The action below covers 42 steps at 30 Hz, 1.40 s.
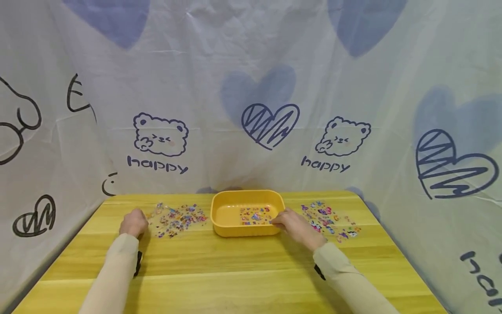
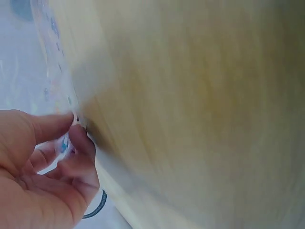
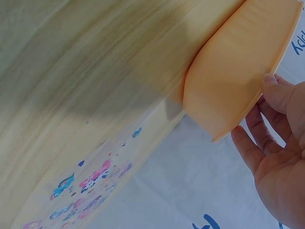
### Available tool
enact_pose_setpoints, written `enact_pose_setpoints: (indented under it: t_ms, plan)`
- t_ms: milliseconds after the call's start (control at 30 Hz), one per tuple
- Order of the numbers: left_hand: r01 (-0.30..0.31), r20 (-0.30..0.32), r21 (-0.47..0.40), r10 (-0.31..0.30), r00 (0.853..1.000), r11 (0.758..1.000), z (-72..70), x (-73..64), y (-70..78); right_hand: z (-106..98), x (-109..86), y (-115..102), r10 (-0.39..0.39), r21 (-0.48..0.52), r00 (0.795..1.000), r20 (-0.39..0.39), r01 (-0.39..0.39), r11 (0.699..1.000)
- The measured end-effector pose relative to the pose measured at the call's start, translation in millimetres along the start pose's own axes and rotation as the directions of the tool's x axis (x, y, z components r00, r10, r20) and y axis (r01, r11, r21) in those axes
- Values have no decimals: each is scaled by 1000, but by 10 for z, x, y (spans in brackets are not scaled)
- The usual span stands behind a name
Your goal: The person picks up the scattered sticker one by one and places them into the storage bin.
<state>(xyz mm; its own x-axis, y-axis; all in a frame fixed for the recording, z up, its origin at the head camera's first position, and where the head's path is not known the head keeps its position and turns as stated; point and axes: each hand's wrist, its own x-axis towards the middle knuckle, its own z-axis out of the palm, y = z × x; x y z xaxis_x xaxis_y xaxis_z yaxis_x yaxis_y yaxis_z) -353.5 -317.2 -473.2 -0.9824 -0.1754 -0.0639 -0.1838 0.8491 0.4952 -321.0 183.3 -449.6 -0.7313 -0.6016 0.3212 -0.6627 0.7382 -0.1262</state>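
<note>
My left hand [image 1: 134,222] is at the left edge of a clear sheet of small colourful stickers [image 1: 178,219] on the table. In the left wrist view, its thumb and forefinger pinch the edge of this sticker sheet [image 2: 61,57]. On the right, my right hand [image 1: 298,227] holds the rim of a yellow plastic basin [image 1: 247,231]. The right wrist view has the thumb against the outer wall of the basin [image 3: 238,71], with some fingertips hidden behind the rim. Inside the basin lies another sheet of stickers [image 1: 256,216].
A second spread of clear sticker sheet [image 1: 329,220] lies right of the basin, beside my right forearm. The wooden table [image 1: 219,274] ends at a white cloth [image 1: 211,152] printed with hearts and bears, which hangs behind and at both sides.
</note>
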Motion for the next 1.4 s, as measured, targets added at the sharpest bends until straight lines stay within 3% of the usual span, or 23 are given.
enact_pose_setpoints:
  t_ms: [133, 300, 433, 633, 967, 1167, 1300, 1400]
  plan:
    - [-16, -1, -81, 16, 1000, 997, -26, -24, -61, 21, -3, -1, 14, 9, 1000, 14, -14, 1000]
    - [-12, -66, -186, -1, 998, 982, -84, -82, -102, 16, 1, -4, 16, 5, 1000, 2, -16, 1000]
    - [-21, -135, -208, -7, 991, 978, -127, -121, -129, 13, -4, -4, -11, -11, 1000, -18, 11, 1000]
    - [-83, -219, -204, 38, 975, 975, -196, -148, -95, 13, -3, -5, -46, -10, 998, -43, 45, 999]
    - [-161, -318, -258, 74, 945, 952, -250, -87, 128, -3, -1, -23, -34, -12, 999, -39, 34, 999]
    - [-248, -370, -236, 149, 917, 940, -319, -89, 298, 8, 6, -7, -5, -12, 1000, -16, 5, 1000]
    - [-305, -386, -255, 192, 902, 918, -351, -88, 458, 10, 9, -3, 13, -12, 1000, 4, -13, 1000]
    - [-325, -387, -277, 205, 899, 904, -348, -94, 581, 11, 10, -2, 0, -19, 1000, 5, 0, 1000]
